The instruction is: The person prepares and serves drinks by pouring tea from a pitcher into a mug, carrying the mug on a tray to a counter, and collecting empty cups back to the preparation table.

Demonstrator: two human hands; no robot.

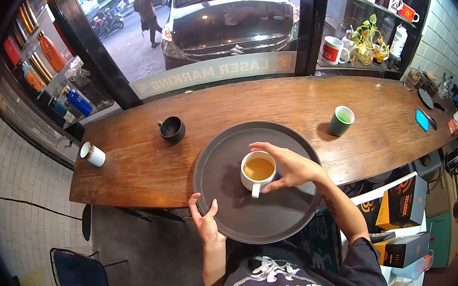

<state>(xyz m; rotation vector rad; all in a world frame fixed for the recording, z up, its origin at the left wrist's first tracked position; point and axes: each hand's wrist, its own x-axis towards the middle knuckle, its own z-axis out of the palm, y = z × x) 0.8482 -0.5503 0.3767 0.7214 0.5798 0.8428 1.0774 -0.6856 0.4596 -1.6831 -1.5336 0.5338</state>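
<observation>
Head view: at the left end of the brown wooden tabletop (258,99) stands a white cylindrical cup with a brown-marked rim (96,157), tilted in the wide-angle picture. Further right stands a round black cup with a small handle (173,132), its dark inside visible from above. Next comes the person's left hand (205,218), at the near left edge of a large round dark-grey tray (236,214); thumb and forefinger are spread apart by the rim, and whether the hidden fingers grip it from below cannot be told. The tray lies partly on the tabletop and juts past its near edge. Near the tray's middle sits a white mug holding yellowish-brown liquid (255,184), upright, handle towards the person. The right hand (289,165) curves around the mug's right side, fingers at the far rim and thumb by the handle; whether it is clasped firmly cannot be told. Right of the tray, well apart, stands a dark-green cup with a pale, green-tinted inside (340,127). Further right lies a phone with a bright blue screen (422,120).
</observation>
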